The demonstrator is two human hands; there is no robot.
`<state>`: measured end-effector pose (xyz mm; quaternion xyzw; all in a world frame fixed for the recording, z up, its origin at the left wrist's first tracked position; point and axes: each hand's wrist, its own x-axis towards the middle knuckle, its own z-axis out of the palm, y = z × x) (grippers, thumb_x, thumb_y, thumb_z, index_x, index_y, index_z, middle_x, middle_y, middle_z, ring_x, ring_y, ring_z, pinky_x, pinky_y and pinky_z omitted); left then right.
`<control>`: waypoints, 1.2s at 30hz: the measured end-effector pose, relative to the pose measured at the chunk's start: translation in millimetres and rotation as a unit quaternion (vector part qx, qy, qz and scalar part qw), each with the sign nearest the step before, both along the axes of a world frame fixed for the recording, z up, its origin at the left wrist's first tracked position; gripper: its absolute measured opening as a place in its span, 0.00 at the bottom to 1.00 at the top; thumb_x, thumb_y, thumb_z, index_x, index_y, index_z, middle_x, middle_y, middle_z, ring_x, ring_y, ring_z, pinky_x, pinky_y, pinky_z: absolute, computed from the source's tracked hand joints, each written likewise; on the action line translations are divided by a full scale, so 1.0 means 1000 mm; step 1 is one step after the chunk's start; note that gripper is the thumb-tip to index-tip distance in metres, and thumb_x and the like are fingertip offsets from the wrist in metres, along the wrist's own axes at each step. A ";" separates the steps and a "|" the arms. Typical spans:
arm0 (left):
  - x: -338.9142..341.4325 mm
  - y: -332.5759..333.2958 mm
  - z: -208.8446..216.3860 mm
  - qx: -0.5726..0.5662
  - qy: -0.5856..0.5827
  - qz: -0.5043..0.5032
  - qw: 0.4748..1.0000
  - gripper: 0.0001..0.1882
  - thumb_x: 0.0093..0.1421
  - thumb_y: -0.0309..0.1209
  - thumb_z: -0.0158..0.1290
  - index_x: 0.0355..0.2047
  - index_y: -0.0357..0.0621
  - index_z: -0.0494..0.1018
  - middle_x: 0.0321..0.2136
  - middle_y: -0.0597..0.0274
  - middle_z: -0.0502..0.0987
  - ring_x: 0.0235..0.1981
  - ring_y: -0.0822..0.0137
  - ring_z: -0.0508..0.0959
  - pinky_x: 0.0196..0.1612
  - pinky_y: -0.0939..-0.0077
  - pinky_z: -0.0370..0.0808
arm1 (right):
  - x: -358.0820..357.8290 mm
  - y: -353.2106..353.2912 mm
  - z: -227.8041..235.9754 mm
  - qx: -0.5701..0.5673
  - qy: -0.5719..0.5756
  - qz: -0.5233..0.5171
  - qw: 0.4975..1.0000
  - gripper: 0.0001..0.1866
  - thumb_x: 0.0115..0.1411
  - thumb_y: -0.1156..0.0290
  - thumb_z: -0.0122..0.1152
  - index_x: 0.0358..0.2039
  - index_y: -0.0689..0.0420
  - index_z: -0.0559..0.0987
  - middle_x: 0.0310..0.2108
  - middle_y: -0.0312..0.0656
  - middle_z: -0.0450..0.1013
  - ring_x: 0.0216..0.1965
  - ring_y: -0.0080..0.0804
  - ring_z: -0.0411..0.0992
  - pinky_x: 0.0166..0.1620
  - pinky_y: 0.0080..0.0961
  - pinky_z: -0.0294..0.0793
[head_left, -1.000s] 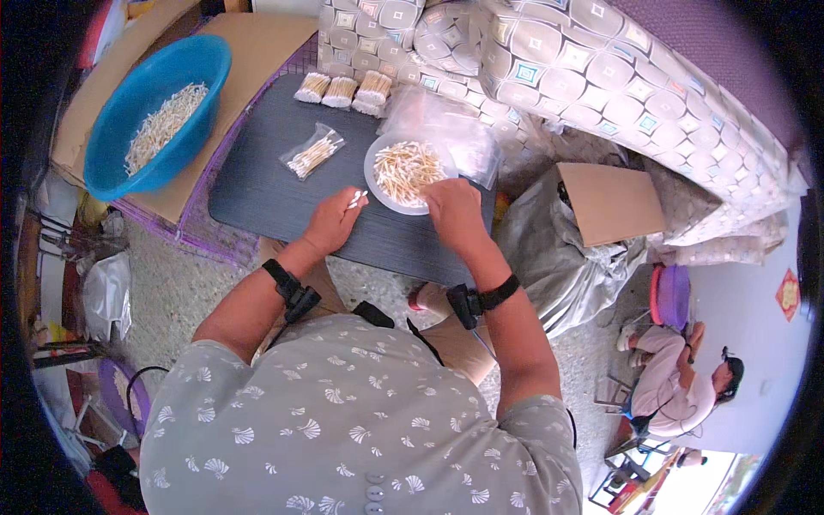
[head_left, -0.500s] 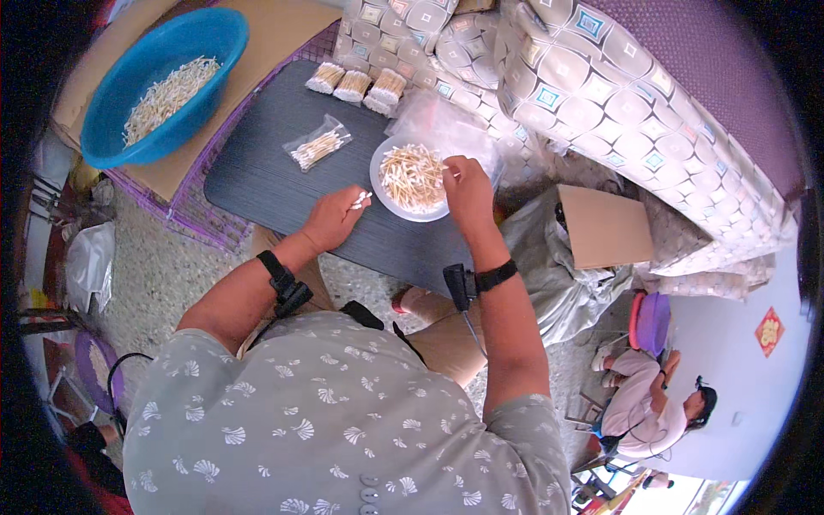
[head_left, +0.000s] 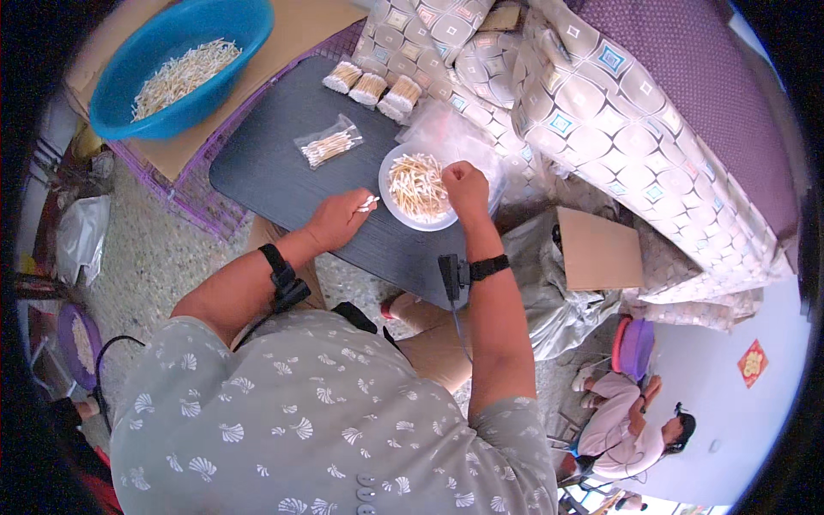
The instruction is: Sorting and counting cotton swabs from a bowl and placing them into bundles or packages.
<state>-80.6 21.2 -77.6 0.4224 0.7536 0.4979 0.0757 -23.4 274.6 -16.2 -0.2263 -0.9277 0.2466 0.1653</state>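
Note:
My left hand [head_left: 337,220] is closed around a few cotton swabs [head_left: 367,204], whose white tips stick out by the thumb. It rests above the dark table, left of a white plastic bowl [head_left: 388,204]. Loose cotton swabs [head_left: 416,182] with pale sticks fill the bowl. Over the bowl's right rim my right hand [head_left: 468,190] has its fingers pinched together; what they hold, if anything, is hidden. A clear bag of cotton swabs [head_left: 330,144] lies beyond my left hand. Several bundles of swabs [head_left: 369,88] stand along the table's far edge.
The dark table [head_left: 266,129] has clear plastic bags [head_left: 451,129] behind the bowl. A blue basin [head_left: 112,107] of swabs stands on cardboard at far left. Patterned cushions [head_left: 566,94] border the far right, above a cardboard box [head_left: 599,249]. Another person [head_left: 631,429] sits at lower right.
The whole view has shifted slightly. My right hand has drawn in a little at the bowl's rim, its fingers more curled. My left hand still holds its swabs.

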 end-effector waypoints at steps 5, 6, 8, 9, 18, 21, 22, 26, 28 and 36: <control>-0.002 0.000 -0.013 -0.005 0.009 0.008 1.000 0.09 0.62 0.34 0.45 0.33 0.41 0.66 0.27 0.46 0.73 0.31 0.42 0.73 0.33 0.55 0.68 | -0.002 -0.013 0.005 0.006 -0.035 -0.001 0.999 0.12 0.51 0.62 0.57 0.25 0.57 0.80 0.25 0.48 0.77 0.30 0.46 0.76 0.37 0.37 0.74; -0.002 0.000 -0.013 -0.010 0.007 0.005 1.000 0.08 0.62 0.34 0.45 0.34 0.42 0.67 0.27 0.46 0.73 0.32 0.43 0.73 0.33 0.55 0.68 | -0.002 -0.013 0.005 0.019 -0.065 -0.002 0.998 0.12 0.51 0.62 0.57 0.25 0.57 0.80 0.26 0.48 0.77 0.30 0.46 0.76 0.37 0.37 0.74; -0.001 0.001 -0.012 0.007 0.011 0.003 1.000 0.08 0.62 0.34 0.45 0.34 0.42 0.67 0.27 0.47 0.73 0.32 0.43 0.73 0.33 0.56 0.69 | -0.006 -0.012 0.007 0.040 -0.070 -0.001 0.997 0.12 0.51 0.61 0.57 0.25 0.57 0.80 0.26 0.48 0.77 0.31 0.46 0.76 0.37 0.37 0.74; -0.002 0.000 -0.011 0.023 0.015 0.001 1.000 0.08 0.62 0.34 0.45 0.34 0.42 0.67 0.27 0.47 0.73 0.32 0.44 0.73 0.33 0.56 0.69 | -0.008 -0.010 0.005 0.059 -0.074 -0.001 0.995 0.12 0.50 0.61 0.57 0.25 0.57 0.80 0.27 0.49 0.77 0.31 0.46 0.76 0.38 0.37 0.74; -0.002 0.005 -0.004 0.006 0.030 -0.009 0.999 0.08 0.61 0.34 0.45 0.32 0.41 0.67 0.28 0.47 0.73 0.32 0.43 0.73 0.32 0.55 0.68 | 0.009 0.016 -0.007 -0.101 0.072 -0.015 0.992 0.10 0.50 0.66 0.61 0.27 0.61 0.78 0.23 0.46 0.76 0.25 0.35 0.75 0.32 0.30 0.74; -0.003 0.001 -0.013 -0.010 0.011 0.010 1.000 0.09 0.62 0.35 0.45 0.32 0.41 0.66 0.27 0.46 0.73 0.32 0.41 0.72 0.32 0.54 0.67 | 0.022 -0.012 0.020 -0.256 0.081 -0.048 0.962 0.08 0.53 0.70 0.60 0.30 0.60 0.76 0.24 0.41 0.76 0.23 0.25 0.73 0.27 0.21 0.72; -0.004 0.001 -0.015 -0.010 0.014 0.004 1.000 0.09 0.62 0.35 0.45 0.32 0.41 0.66 0.27 0.46 0.73 0.32 0.41 0.72 0.32 0.54 0.67 | 0.028 -0.017 0.026 -0.255 0.086 -0.052 0.962 0.08 0.53 0.70 0.60 0.30 0.60 0.76 0.24 0.41 0.76 0.23 0.25 0.73 0.27 0.21 0.72; -0.007 0.000 -0.024 0.004 -0.040 0.012 0.999 0.12 0.65 0.38 0.43 0.37 0.41 0.67 0.25 0.53 0.73 0.26 0.53 0.73 0.30 0.62 0.69 | 0.053 -0.042 0.040 -0.389 0.176 -0.045 0.903 0.06 0.58 0.73 0.56 0.35 0.58 0.72 0.29 0.40 0.76 0.24 0.21 0.71 0.26 0.16 0.70; -0.008 0.001 -0.014 0.043 -0.098 0.009 0.994 0.11 0.65 0.37 0.44 0.36 0.42 0.67 0.21 0.58 0.70 0.20 0.61 0.71 0.25 0.67 0.67 | 0.066 -0.052 0.041 -0.426 0.208 -0.052 0.879 0.06 0.58 0.73 0.56 0.36 0.58 0.72 0.30 0.40 0.76 0.25 0.21 0.71 0.26 0.16 0.70; 0.019 0.006 0.063 0.180 -0.547 -0.127 0.808 0.08 0.64 0.36 0.49 0.39 0.47 0.71 0.14 0.78 0.58 0.13 0.83 0.57 0.15 0.85 0.52 | 0.097 -0.095 0.025 -0.564 0.281 -0.033 0.776 0.06 0.58 0.76 0.57 0.35 0.57 0.71 0.31 0.40 0.76 0.24 0.20 0.69 0.25 0.16 0.69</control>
